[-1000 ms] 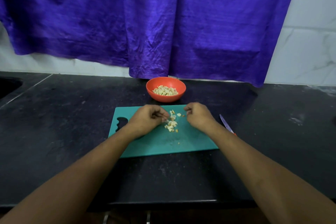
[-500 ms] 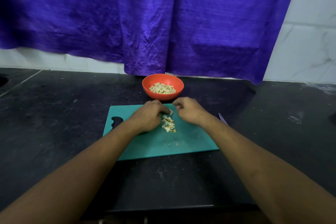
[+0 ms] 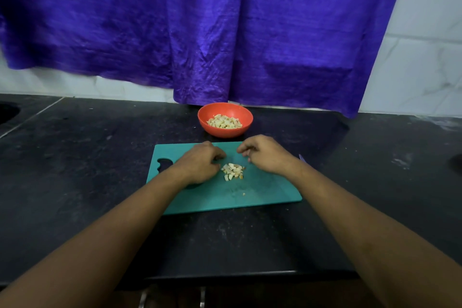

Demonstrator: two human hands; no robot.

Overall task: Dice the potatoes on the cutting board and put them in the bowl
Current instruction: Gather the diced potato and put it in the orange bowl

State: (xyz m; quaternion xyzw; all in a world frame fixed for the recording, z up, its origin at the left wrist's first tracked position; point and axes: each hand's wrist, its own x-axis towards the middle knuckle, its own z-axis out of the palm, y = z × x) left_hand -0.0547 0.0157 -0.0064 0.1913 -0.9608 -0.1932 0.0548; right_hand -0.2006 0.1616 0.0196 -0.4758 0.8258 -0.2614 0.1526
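Observation:
A small heap of diced potato [image 3: 233, 171] lies in the middle of the teal cutting board [image 3: 262, 195]. My left hand [image 3: 200, 164] rests on the board just left of the heap, fingers loosely curled, with nothing visible in it. My right hand [image 3: 266, 155] sits to the upper right of the heap, its fingers loosely bent toward the board, and it also holds nothing that I can see. Behind the board stands an orange bowl [image 3: 225, 134] with more potato dice [image 3: 224, 122] inside. One stray piece [image 3: 244, 193] lies nearer to me.
A purple knife tip [image 3: 301, 157] pokes out behind my right wrist at the board's right edge. The black counter [image 3: 87, 170] stretches to both sides, with a sink edge [image 3: 7, 112] at far left. A purple cloth [image 3: 225, 32] hangs behind the bowl.
My hands came together and pushed the scattered dice into a tighter heap, then drew slightly apart. The view shifted a little.

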